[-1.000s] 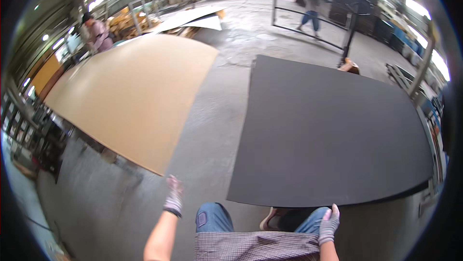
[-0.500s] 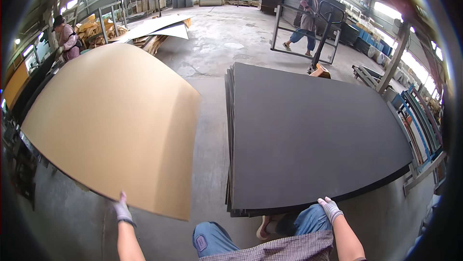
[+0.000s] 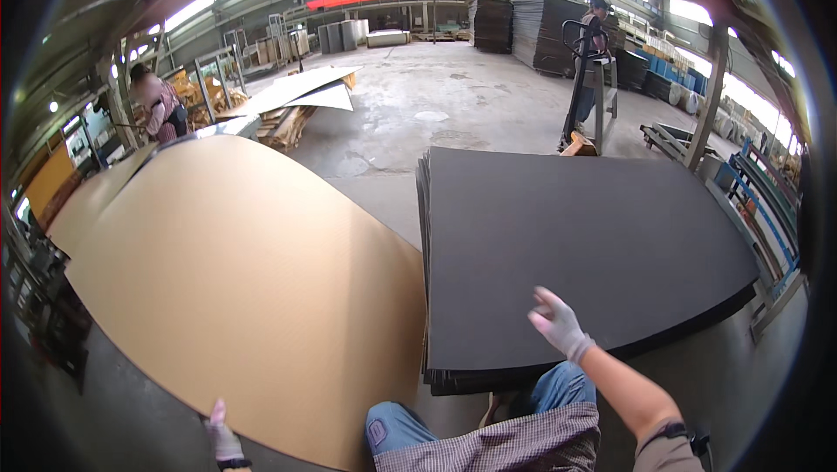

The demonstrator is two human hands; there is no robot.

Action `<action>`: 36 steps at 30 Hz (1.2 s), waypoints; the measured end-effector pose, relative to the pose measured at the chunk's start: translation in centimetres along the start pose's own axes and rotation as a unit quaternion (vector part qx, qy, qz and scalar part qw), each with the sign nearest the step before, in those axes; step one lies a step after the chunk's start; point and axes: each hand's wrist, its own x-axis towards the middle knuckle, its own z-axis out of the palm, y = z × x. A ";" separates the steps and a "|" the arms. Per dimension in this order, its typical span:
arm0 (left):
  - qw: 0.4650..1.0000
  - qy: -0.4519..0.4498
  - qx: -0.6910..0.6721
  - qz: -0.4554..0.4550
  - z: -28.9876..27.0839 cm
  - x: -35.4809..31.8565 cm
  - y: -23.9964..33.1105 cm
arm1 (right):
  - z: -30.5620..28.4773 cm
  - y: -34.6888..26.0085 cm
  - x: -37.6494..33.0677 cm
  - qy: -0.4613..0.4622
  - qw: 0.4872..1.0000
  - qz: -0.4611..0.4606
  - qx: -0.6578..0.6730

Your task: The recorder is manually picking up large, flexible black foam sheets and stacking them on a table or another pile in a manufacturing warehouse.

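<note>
A large tan board [image 3: 235, 289] stands tilted and bowed at the left, its near edge low by my knees. My gloved left hand [image 3: 223, 435] grips that near edge from below. To the right lies a thick stack of black sheets [image 3: 584, 245], flat on the floor. Above the stack's near edge hovers my gloved right hand [image 3: 558, 324], fingers apart and holding nothing. My jeans and checked shirt show at the bottom between the board and the stack.
A person stands at a pallet jack [image 3: 589, 80] behind the black stack. Another person [image 3: 159, 106] works at the far left beside loose boards [image 3: 296, 97]. Dark stacks [image 3: 523, 27] line the back, metal racks [image 3: 767, 210] the right side and a dark rack [image 3: 35, 298] the left.
The tan board has swung up and closer to the black stack, with my left hand still on its edge. My right hand has come off the stack's near edge and risen above it.
</note>
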 end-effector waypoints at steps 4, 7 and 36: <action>0.951 -0.148 0.143 0.232 17.5 -1.7 17.9 | 5.2 -26.8 2.8 -0.164 0.903 -0.395 -0.049; 0.730 -0.276 0.329 0.531 31.6 -4.9 22.5 | 7.3 -41.1 0.0 -0.192 0.728 -0.615 -0.234; 0.455 -0.492 0.458 0.584 37.8 -22.9 10.7 | -11.3 24.7 -30.9 0.548 0.745 0.266 0.272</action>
